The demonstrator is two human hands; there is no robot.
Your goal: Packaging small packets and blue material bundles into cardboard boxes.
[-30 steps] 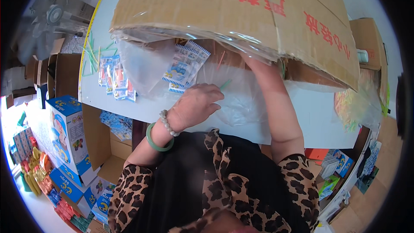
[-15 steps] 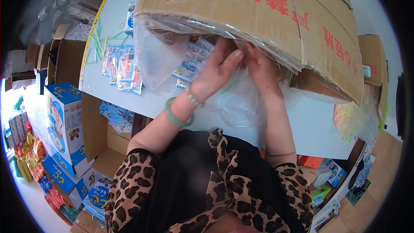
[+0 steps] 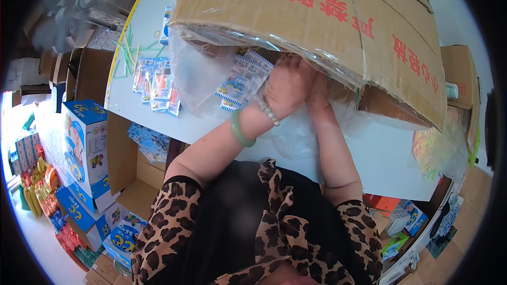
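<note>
Grip can't be told, left hand beside right hand at carton's open edge, packets just left, tabletop stretching right

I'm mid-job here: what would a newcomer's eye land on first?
A big brown cardboard box with red printing fills the top of the view, its opening on the near side. At that opening are the bare left hand, with a smooth green bangle behind it, and the bare right hand. Left of them, flat blue-and-white plastic packets lie on the white tabletop.
</note>
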